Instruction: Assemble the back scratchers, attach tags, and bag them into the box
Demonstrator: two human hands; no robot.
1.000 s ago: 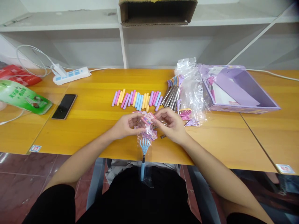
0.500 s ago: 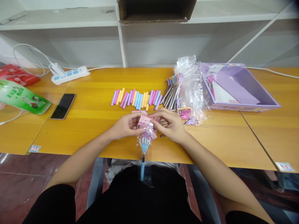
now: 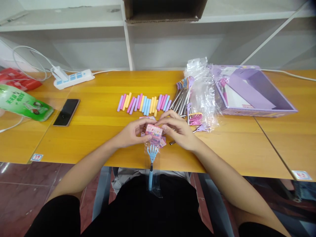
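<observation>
My left hand (image 3: 130,132) pinches a small pink printed card (image 3: 153,131) at the top of a clear plastic bag (image 3: 157,184). Inside the bag hangs a light-blue hand-shaped back scratcher (image 3: 152,154), claw upward, its handle over my lap. On the card's right side is my right hand (image 3: 182,132), fingers apart; the index fingertip is at the card's top edge and the thumb stands off its surface. More pink cards (image 3: 162,142) lie beneath on the table, partly hidden by my hands.
Coloured handle tubes (image 3: 145,106) lie in a row ahead. To their right are metal back-scratcher rods (image 3: 181,98), clear bags (image 3: 203,89) and a purple box (image 3: 261,113). A phone (image 3: 66,112), a green package (image 3: 27,103) and a power strip (image 3: 74,79) lie left.
My right thumb has lifted off the card and its fingers have spread and risen slightly. The card's printed face shows more fully. My left hand keeps its hold.
</observation>
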